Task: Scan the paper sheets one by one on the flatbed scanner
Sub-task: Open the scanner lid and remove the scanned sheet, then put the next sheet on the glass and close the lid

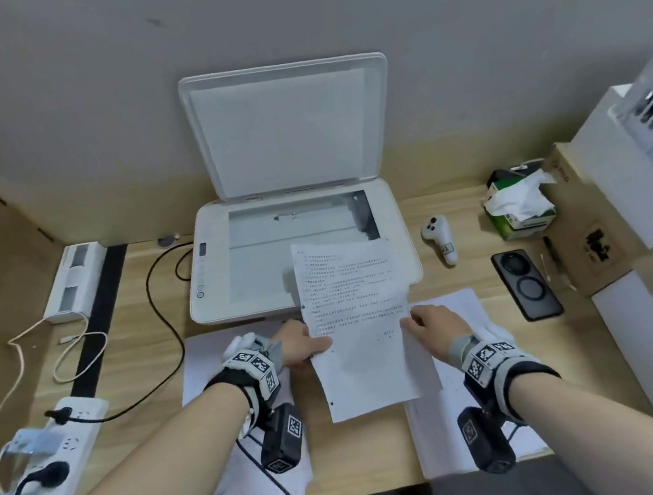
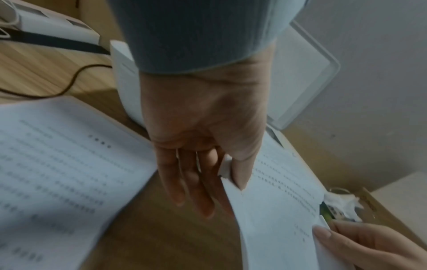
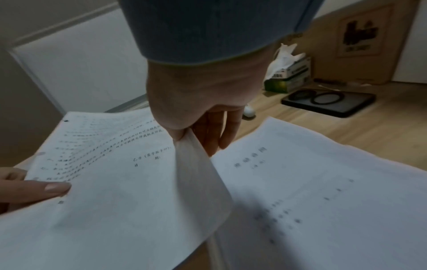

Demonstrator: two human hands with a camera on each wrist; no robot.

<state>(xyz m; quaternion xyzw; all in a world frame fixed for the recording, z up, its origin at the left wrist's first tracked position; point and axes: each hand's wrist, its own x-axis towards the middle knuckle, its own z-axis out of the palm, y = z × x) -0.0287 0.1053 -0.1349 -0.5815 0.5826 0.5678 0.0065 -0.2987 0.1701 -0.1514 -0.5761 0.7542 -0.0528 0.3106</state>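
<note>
Fingers (image 2: 198, 182) of the left hand (image 1: 298, 343) are lying straight under the printed sheet (image 1: 361, 327) while the thumb is pinching its left edge from above. Right hand (image 1: 435, 326) is pinching the opposite edge, thumb on top, fingers beneath. Sheet is hanging in the air, text side up, its far end overlapping the front right corner of the flatbed scanner (image 1: 214, 278), whose lid (image 1: 288, 125) is standing open. Two paper stacks are lying on the desk (image 1: 152, 343), left stack (image 1: 200, 353) and right stack (image 1: 453, 300).
</note>
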